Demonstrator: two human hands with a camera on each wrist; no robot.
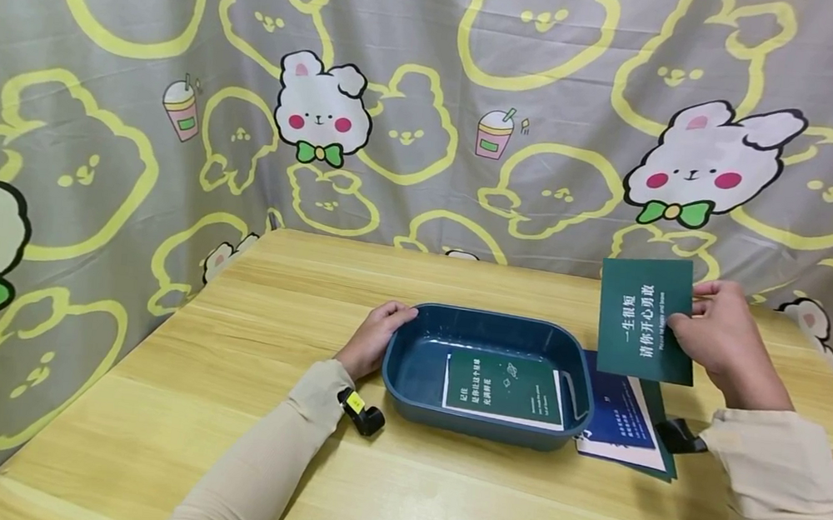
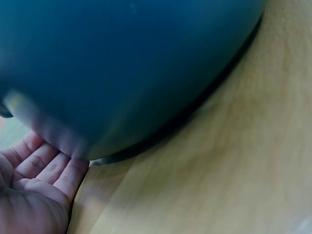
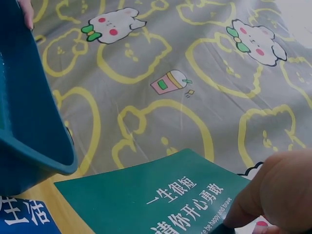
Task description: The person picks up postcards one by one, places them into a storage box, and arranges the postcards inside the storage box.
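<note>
My right hand (image 1: 723, 344) pinches a dark green card (image 1: 635, 294) with white Chinese lettering by its right edge, thumb in front. The card is held up to the right of a blue-green plastic basin (image 1: 475, 429). At the basin's left end, my left hand (image 1: 375, 338) grips the rim; the left wrist view shows its fingers (image 2: 53, 165) against the outer wall. Inside the basin lies another green card (image 1: 502, 385) over pale-edged ones. Beside the basin's right end, a blue card (image 1: 620, 418) overlaps more cards on the table, partly hidden under the basin's rim.
Everything stands on a light wooden table (image 1: 221, 409). A grey curtain (image 1: 424, 26) with yellow outlines and white rabbit faces hangs behind it and along the left. Black straps with small devices (image 1: 364, 414) sit at the wrists.
</note>
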